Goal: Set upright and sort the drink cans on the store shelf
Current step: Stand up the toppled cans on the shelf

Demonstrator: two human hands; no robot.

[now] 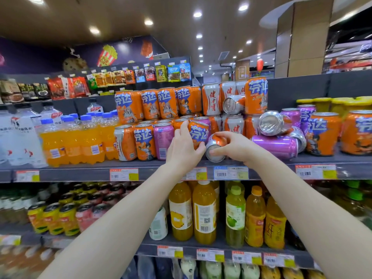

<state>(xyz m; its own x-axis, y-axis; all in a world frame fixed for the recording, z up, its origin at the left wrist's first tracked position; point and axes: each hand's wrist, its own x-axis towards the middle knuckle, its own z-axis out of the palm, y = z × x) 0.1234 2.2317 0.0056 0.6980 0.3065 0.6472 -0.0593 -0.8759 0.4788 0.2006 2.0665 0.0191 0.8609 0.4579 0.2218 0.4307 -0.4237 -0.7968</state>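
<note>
Risk: left hand [184,147] grips orange can [199,132], right hand [236,148] pinches fallen can [215,151] (mid-frame); bumped pile [271,123] at right could roll

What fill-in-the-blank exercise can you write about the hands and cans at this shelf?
The left hand grips a can whose colour is ____.
The right hand holds a toppled can lying on its ____.
Next to that hand, the fallen can resting on the shelf is ____.
Missing words: orange, side, purple.
</note>
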